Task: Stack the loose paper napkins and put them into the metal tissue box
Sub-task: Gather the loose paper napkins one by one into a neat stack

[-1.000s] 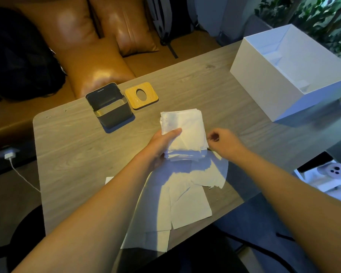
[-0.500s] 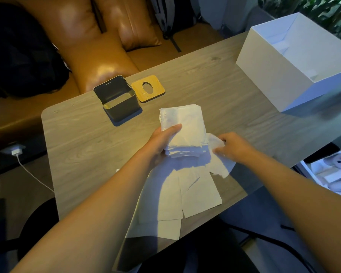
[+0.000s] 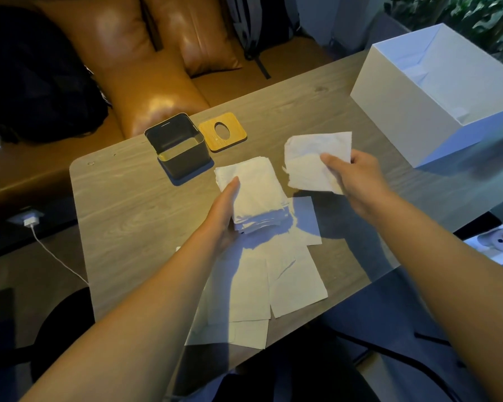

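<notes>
My left hand (image 3: 222,216) grips a thick stack of white napkins (image 3: 253,192) held just above the table, thumb on top. To its right, my right hand (image 3: 355,181) pinches a single napkin (image 3: 308,161) lifted off the table. Several loose napkins (image 3: 273,280) lie flat near the table's front edge, partly under my left forearm. The dark metal tissue box (image 3: 180,147) stands open and looks empty behind the stack, with its wooden lid (image 3: 222,132), which has an oval hole, lying beside it.
A large open white box (image 3: 418,111) sits at the table's back right. A leather sofa (image 3: 145,68) with a black bag lies behind the wooden table (image 3: 122,216). A white charger cable hangs at the left.
My right hand has picked one napkin off the table and raised it up and to the right. The left hand keeps hold of the stack.
</notes>
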